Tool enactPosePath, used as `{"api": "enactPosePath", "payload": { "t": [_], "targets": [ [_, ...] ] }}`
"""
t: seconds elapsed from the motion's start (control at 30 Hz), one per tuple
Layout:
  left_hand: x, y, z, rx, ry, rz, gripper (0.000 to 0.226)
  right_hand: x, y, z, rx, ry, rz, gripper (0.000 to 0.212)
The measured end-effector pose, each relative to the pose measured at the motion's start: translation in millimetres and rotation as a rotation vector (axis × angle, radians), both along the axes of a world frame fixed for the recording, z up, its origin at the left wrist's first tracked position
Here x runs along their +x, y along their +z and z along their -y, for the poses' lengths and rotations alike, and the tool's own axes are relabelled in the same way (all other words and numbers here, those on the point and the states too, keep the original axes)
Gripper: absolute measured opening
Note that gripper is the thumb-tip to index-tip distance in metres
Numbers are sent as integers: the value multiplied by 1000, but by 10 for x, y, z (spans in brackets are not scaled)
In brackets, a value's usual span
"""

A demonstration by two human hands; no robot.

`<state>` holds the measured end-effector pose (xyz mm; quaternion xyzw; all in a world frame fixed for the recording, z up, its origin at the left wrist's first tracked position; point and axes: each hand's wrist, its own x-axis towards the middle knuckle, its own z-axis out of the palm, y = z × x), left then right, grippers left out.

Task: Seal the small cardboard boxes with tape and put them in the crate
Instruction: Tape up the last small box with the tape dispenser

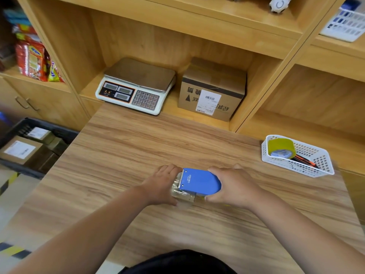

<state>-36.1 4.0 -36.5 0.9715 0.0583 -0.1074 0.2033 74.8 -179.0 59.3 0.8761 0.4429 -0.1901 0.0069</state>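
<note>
— Where's the box?
— The small cardboard box [184,195] sits near the tabletop's front edge, mostly hidden. My left hand [160,186] clasps its left end, and my right hand [231,186] grips the blue tape dispenser [199,181] on top.
— Advice?
— I'd press the teeth down, tear cleanly and smooth the tape. Then it goes in the crate [59,132] off the left edge.

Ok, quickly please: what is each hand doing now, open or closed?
Left hand: closed, grips the box.
Right hand: closed, grips the tape dispenser on top of the box.
</note>
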Motion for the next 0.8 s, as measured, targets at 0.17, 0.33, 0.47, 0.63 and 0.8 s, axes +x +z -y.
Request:
{"api": "enactPosePath", "payload": {
  "t": [0.17,0.33,0.47,0.63,0.8],
  "targets": [
    [11,-35,-4,12,-4,3,98,4,22,93,24,1,-14,50],
    [-4,-2,1,17,-3,-14,96,46,-17,214,38,29,-23,51],
    [0,34,-3,-8,17,-32,97,220,-56,518,17,-9,-14,51],
    [4,59,22,-13,18,-43,99,346,6,949,-23,-40,-16,48],
    [19,29,29,-28,22,-51,100,361,-83,1070,-40,-46,-16,50]
  ]
}}
